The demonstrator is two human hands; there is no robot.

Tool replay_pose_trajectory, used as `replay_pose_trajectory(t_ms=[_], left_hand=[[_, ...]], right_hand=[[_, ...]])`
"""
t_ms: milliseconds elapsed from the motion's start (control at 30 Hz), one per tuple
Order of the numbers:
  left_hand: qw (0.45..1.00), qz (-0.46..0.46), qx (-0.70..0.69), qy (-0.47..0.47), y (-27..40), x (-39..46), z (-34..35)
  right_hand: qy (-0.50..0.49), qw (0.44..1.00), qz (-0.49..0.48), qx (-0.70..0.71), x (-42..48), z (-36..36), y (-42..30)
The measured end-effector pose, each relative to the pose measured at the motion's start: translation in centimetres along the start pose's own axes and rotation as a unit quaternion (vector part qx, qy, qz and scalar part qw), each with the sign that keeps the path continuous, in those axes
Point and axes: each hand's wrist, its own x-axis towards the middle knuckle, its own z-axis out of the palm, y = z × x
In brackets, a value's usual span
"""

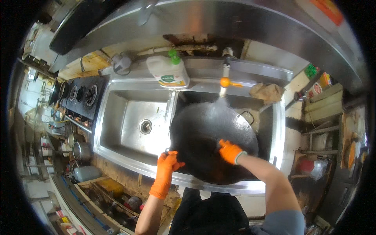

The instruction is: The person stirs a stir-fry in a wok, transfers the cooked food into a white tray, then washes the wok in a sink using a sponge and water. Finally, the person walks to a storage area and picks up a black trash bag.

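Observation:
A large dark wok (199, 126) rests over the right basin of a stainless-steel double sink (132, 164). My left hand (168, 163), in an orange glove, grips the wok's handle at its left edge. Inside the wok, my right hand (230, 151), gloved in orange too, lies low against the surface; its fingertips press something small and dark that I cannot make out. Water runs from a faucet (225, 82) with an orange lever onto the wok's far part. A second loop handle (248, 116) shows at the far right rim.
Behind the sink stand a white jug (169, 72) with a green cap and a brown cloth (267, 91). The left basin has a drain (145, 126). A gas stove (85, 94) is at left, a wooden crate (100, 202) below. A steel shelf (205, 23) overhangs the back.

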Motion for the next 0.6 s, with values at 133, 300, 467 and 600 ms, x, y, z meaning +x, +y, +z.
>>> replay_pose_trajectory(t_ms=[133,300,467,600], left_hand=[[1.0,0.015,0.003,0.024,-0.9,-0.1,0.4],[0.998,0.023,0.053,0.004,-0.7,0.5,1.5],[1.0,-0.008,0.015,0.001,-1.1,0.4,0.4],[0.999,-0.027,0.014,-0.028,-1.0,0.1,-0.1]], right_hand=[[0.148,0.955,0.217,0.134,8.3,-1.4,0.8],[0.293,0.899,-0.027,0.323,16.0,-2.5,-8.6],[0.012,0.959,-0.172,0.225,-3.0,-5.5,-12.2],[-0.016,0.999,0.024,-0.028,-1.8,-2.4,-0.6]])
